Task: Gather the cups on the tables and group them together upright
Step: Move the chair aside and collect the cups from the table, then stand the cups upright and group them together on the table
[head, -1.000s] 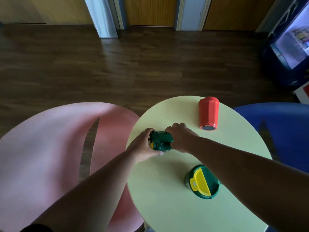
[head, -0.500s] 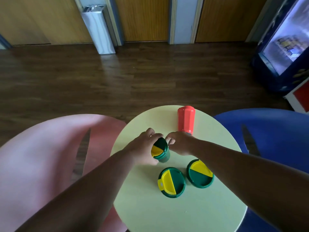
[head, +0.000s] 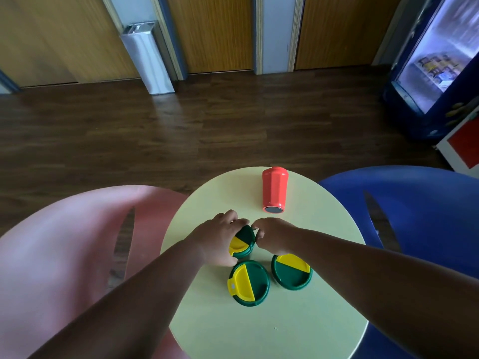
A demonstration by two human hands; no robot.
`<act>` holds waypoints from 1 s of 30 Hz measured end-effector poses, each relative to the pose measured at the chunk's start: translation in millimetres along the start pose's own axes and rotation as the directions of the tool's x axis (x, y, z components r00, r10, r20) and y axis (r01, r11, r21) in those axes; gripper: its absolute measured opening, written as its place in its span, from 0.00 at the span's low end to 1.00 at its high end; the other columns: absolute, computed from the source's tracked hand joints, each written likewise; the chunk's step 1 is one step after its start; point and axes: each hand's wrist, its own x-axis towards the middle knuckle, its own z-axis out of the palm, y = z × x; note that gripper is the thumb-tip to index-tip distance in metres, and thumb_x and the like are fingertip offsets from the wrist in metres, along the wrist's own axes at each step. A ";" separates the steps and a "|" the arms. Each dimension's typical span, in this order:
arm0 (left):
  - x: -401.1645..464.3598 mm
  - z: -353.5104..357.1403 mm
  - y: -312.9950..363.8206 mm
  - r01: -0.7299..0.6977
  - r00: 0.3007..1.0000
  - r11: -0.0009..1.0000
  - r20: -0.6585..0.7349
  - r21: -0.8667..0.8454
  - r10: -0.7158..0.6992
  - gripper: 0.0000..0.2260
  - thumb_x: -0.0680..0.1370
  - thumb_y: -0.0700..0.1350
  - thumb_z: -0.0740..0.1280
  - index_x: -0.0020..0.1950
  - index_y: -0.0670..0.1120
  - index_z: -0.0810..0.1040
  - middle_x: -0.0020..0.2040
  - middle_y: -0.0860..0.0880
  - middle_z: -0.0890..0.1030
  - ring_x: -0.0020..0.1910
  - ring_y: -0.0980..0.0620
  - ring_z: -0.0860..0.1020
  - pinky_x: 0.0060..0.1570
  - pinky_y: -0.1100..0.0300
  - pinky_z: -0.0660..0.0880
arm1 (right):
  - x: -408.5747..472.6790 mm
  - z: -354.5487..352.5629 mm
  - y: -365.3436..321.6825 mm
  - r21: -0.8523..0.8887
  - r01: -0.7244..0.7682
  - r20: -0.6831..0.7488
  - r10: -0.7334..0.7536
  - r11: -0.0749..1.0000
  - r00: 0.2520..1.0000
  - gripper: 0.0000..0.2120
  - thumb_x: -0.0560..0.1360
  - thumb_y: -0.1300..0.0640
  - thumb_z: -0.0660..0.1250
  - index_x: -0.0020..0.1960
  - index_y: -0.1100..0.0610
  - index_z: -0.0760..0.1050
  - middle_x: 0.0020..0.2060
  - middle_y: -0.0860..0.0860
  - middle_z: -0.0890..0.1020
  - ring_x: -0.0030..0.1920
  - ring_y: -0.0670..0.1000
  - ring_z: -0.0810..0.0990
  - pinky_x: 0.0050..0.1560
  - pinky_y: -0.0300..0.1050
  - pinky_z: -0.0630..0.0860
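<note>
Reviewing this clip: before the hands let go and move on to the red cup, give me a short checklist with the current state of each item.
1. Green cup in hand upright on the yellow table: ok, its lid faces up.
2. Left hand grip on that cup: ok, fingers curl round its side.
3. Right hand grip: cannot tell, fingertips meet the rim but the contact is hidden.
4. Other two green cups upright and close by: ok.
5. Red cup upright: not ok, it lies on its side, apart from the group.
6. Path to the red cup clear: ok, bare tabletop between.
</note>
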 end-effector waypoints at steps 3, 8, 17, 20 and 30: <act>-0.1 -5.1 -1.8 -0.018 0.998 0.999 0.054 0.043 0.016 0.43 0.67 0.57 0.74 0.77 0.57 0.57 0.69 0.53 0.64 0.66 0.49 0.70 0.59 0.53 0.74 | -1.0 -3.3 1.8 0.031 0.002 0.008 -0.002 1.000 1.000 0.23 0.78 0.58 0.57 0.73 0.50 0.65 0.54 0.52 0.77 0.46 0.53 0.75 0.33 0.41 0.68; 6.0 -28.7 -5.7 0.043 0.975 0.995 0.223 -0.089 -0.023 0.43 0.69 0.57 0.70 0.80 0.62 0.52 0.77 0.57 0.58 0.75 0.52 0.62 0.71 0.51 0.66 | -4.2 -18.4 16.2 0.177 -0.052 -0.104 0.072 0.983 0.992 0.22 0.78 0.59 0.57 0.71 0.48 0.68 0.51 0.53 0.73 0.42 0.53 0.74 0.31 0.40 0.66; 70.4 -41.2 14.7 0.192 0.980 0.882 0.036 -0.429 -0.196 0.25 0.75 0.56 0.70 0.72 0.57 0.70 0.67 0.54 0.76 0.61 0.53 0.77 0.63 0.52 0.74 | 12.5 -55.1 59.1 0.396 -0.146 -0.282 0.272 0.907 0.920 0.18 0.74 0.51 0.66 0.64 0.48 0.75 0.53 0.52 0.80 0.46 0.51 0.78 0.42 0.43 0.77; 99.1 -32.7 16.3 0.276 0.954 0.814 0.041 -0.512 -0.298 0.24 0.75 0.58 0.69 0.71 0.57 0.71 0.60 0.53 0.78 0.56 0.52 0.78 0.59 0.52 0.75 | 26.1 -54.0 72.5 0.538 -0.172 -0.266 0.360 0.825 0.894 0.17 0.74 0.52 0.65 0.62 0.50 0.74 0.51 0.53 0.79 0.45 0.50 0.78 0.41 0.42 0.76; 180.1 2.3 7.2 0.478 0.848 0.611 0.150 -0.631 -0.508 0.35 0.77 0.59 0.68 0.79 0.52 0.59 0.70 0.45 0.75 0.62 0.43 0.78 0.59 0.53 0.75 | 85.9 -35.4 92.9 0.738 -0.210 -0.139 0.449 0.641 0.883 0.13 0.76 0.51 0.60 0.55 0.57 0.73 0.47 0.58 0.81 0.47 0.56 0.82 0.54 0.57 0.80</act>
